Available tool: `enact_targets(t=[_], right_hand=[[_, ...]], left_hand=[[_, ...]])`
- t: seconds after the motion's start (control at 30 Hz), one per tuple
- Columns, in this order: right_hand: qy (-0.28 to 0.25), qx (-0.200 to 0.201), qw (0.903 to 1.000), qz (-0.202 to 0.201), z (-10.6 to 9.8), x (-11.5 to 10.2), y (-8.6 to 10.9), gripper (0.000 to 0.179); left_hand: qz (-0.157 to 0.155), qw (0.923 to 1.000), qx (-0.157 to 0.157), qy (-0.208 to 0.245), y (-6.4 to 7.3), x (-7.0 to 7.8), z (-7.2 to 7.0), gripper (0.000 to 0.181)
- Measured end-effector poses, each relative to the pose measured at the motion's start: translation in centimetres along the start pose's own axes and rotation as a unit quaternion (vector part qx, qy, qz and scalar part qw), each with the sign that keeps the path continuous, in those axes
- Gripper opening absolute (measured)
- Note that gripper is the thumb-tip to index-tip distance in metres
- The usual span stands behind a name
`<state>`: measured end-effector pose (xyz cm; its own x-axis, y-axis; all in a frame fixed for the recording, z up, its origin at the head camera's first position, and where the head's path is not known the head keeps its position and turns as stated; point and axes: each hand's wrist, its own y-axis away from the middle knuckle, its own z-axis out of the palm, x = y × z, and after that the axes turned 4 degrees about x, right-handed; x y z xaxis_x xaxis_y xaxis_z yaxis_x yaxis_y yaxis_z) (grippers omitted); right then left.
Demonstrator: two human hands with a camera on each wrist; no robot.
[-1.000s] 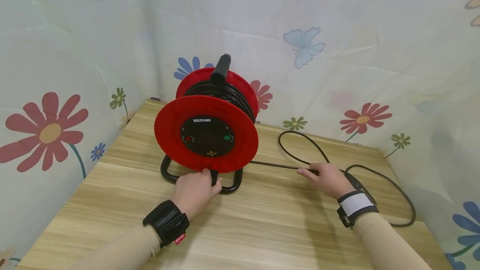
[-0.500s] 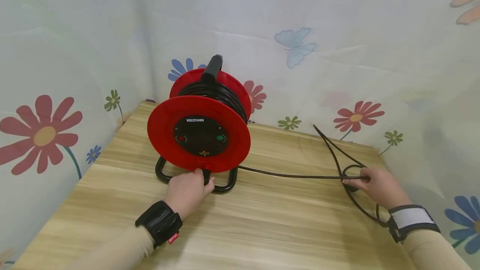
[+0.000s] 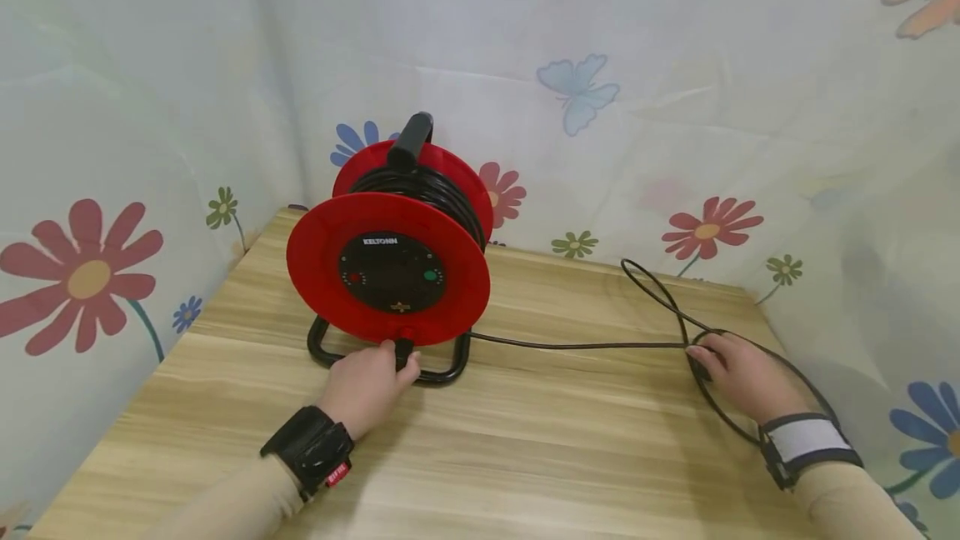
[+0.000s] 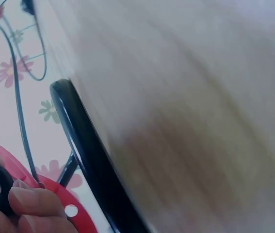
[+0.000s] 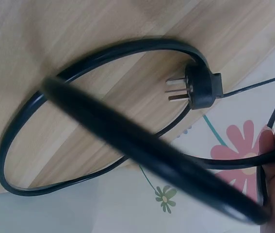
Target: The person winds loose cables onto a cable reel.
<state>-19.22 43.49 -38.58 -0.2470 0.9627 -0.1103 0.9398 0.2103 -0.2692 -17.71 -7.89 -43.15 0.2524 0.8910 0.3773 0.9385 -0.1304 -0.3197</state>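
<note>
A red cable reel stands on its black tube frame in the head view, black cable wound between its discs. My left hand grips the black crank knob at the bottom of the front disc; the left wrist view has fingers curled round that knob. Well to the right, my right hand holds the black cable, which runs nearly straight from the reel. Beside that hand the loose cable lies in loops. A three-pin plug shows in the right wrist view.
The wooden tabletop lies under everything. A pale flower-and-butterfly sheet hangs close behind the reel and down both sides. The reel's carrying handle sticks up at the top.
My right hand has moved to the right along the table with the cable, then slightly back left. The loose loops have changed shape. My left hand stays on the crank knob.
</note>
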Motion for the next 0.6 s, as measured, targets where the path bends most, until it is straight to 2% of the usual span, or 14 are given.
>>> enact_targets(t=[0.07, 0.2, 0.4, 0.6], right_hand=[[0.003, 0.008, 1.0000, -0.002, 0.1, 0.1, 0.0, 0.031], [0.002, 0.014, 0.9999, -0.005, 0.4, -0.1, -0.1, 0.030], [0.010, 0.029, 0.9994, -0.017, 1.1, -0.4, -0.2, 0.024], [0.006, 0.027, 0.9993, -0.026, 1.8, -0.8, -0.1, 0.028]], left_hand=[[-0.022, 0.9990, -0.027, 0.029, 0.0, -0.2, 0.0, 0.040], [-0.043, 0.9954, -0.051, 0.069, 0.1, -0.9, 0.0, 0.041], [-0.049, 0.9887, -0.083, 0.115, 0.1, -1.6, -0.5, 0.045], [-0.056, 0.9837, -0.109, 0.132, 0.0, -2.5, -0.6, 0.046]])
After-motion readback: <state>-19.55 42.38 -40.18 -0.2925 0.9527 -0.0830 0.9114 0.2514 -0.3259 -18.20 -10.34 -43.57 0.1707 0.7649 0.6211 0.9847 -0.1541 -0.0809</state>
